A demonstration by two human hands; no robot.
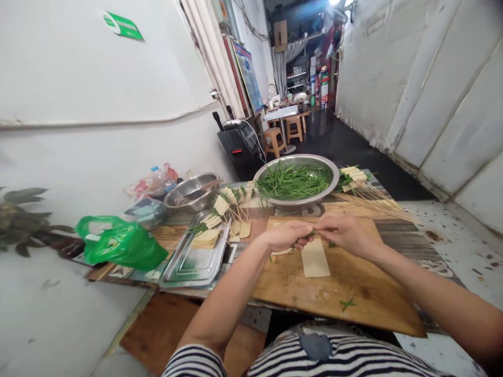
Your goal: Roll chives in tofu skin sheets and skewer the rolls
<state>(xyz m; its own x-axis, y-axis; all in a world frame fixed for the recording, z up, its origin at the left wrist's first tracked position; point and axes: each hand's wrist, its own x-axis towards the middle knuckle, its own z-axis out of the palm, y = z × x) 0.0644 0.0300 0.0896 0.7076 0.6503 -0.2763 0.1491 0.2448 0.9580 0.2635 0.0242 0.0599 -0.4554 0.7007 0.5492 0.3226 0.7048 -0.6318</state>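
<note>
My left hand (286, 235) and my right hand (342, 232) meet over a wooden cutting board (346, 293). Both are closed, pinching a small bunch of green chives (314, 233) between them. A pale strip of tofu skin (314, 257) lies flat on the board just below my hands. Behind the board stands a wide steel bowl (297, 180) heaped with green chives.
A steel tray (194, 259) at the left carries several skewered tofu-skin rolls (226, 212). More skewers (367, 196) lie right of the bowl. A smaller steel bowl (191, 192), a green plastic bag (120, 243) and other bags sit left. White walls flank a passage with stools.
</note>
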